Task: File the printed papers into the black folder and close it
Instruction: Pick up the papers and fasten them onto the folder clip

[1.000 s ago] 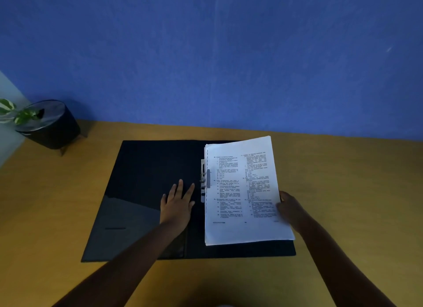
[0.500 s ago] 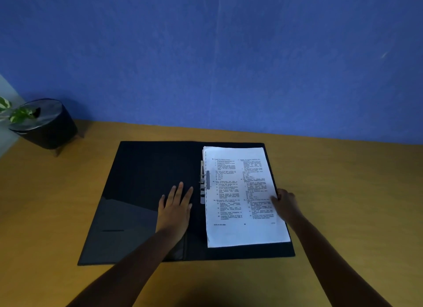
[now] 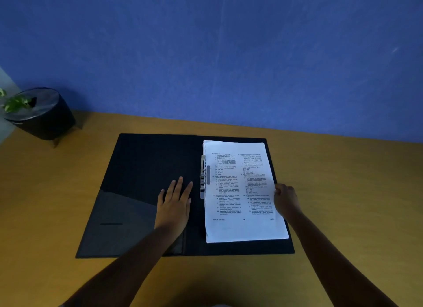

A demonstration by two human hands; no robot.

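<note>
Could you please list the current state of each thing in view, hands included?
Folder: open, flat on the desk.
Papers: stacked flat on the folder's right half, printed side up.
Clip: beside the papers' left edge; cannot tell if fastened.
Left hand: open, flat on the folder's left half.
Right hand: at the papers' right edge.
Plant pot: upright.

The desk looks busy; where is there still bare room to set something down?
Bare desk lies right of the black folder, and between the folder and the plant pot at left. The middle is crowded: papers, left hand, right hand.
</note>
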